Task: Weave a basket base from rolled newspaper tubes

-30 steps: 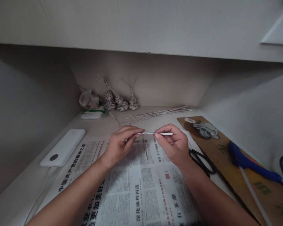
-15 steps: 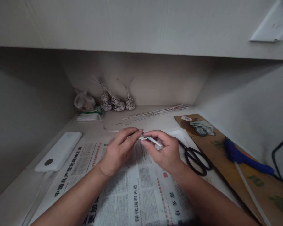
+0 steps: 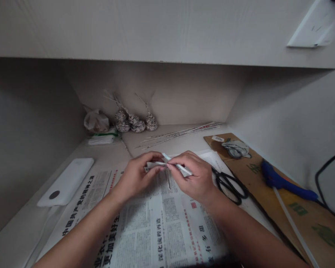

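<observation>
Near edge: newspaper [image 3: 145,223] covers the middle of the bench [image 3: 110,154] and runs out of view below your forearms. On it, just nearer than your fingertips, a short stick [image 3: 169,184].

Your left hand [image 3: 138,172] has its grip closed on the paper [image 3: 184,170], thumb against fingers; your right hand [image 3: 194,175] pinches it too. The paper is between your hands, above the newspaper's far part. One piece or two: cannot tell.

Step in hand, as judged: fine fingertip work on the paper. Next move seems to call for light, matched pressure; thin paper could crease.

Room: widest in front of your wrists, over the newspaper. Tighter on your right: scissors [image 3: 231,185] just beside your wrist, handles showing, tips hidden. Beyond them, cardboard [image 3: 257,184] along the bench's right edge, bearing a glue gun [image 3: 290,190] and a wad [image 3: 236,149]. Near the left edge, a power bank [image 3: 67,182], well apart from your left hand.

Far edge: sticks [image 3: 181,133] right of centre, three gourds [image 3: 138,124] left of centre, a bag [image 3: 96,121] by a pack [image 3: 102,138] in the left corner.
</observation>
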The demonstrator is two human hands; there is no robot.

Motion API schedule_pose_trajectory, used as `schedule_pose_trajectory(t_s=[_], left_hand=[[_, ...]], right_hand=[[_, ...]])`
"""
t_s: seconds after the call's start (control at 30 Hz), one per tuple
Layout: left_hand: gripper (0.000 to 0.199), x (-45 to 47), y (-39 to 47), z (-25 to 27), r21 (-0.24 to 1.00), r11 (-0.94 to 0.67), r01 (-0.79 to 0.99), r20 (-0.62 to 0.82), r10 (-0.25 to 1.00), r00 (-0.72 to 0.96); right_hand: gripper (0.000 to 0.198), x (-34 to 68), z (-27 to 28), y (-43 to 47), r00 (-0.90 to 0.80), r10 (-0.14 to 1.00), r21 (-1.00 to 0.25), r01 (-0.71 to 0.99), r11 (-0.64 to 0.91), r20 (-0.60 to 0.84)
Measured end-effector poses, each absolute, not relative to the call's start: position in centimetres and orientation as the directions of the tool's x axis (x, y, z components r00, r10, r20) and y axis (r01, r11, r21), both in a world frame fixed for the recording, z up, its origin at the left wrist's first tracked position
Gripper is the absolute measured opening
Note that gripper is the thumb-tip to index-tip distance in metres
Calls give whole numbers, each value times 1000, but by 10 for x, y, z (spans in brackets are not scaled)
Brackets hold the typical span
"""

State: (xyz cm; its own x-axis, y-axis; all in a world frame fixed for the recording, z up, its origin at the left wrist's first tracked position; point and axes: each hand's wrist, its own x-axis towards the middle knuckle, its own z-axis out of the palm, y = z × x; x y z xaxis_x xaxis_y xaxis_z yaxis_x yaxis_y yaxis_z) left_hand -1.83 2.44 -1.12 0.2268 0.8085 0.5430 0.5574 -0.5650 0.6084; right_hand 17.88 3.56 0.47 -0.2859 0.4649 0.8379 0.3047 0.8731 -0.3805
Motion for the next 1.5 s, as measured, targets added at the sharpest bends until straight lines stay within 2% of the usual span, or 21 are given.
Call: schedule_pose_trajectory(t_s=[0.1,0.17,0.27,0.37,0.47,0.73,1.03,1.5], left_hand=[[14,-24,28,-3,680,-625,384,500,778,381],[15,-25,28,1,778,-568,270,432,794,428],[13,-24,29,-1,864,-476,164,381,832,404],[13,-24,30,-5,882,-459,111,394,845,363],[12,-25,31,-7,876,-466,126,413,859,302],[8,-22,31,-7,838,-514,181,474,851,225],[6,-18,29,-7,813,-543,211,504,837,213],[8,-13,25,-5,796,-556,240,524,831,186]], right_hand=[[12,180,4,36,-350,465,-388,270,881,813],[11,179,3,36,-383,486,-413,260,873,786],[11,178,3,33,-379,530,-468,248,848,759],[12,177,3,31,-325,591,-530,263,806,738],[13,176,3,30,-283,618,-552,283,784,733],[14,173,1,27,-243,602,-527,310,791,761],[8,173,-1,28,-255,590,-491,361,793,766],[10,173,1,28,-272,573,-463,376,803,773]])
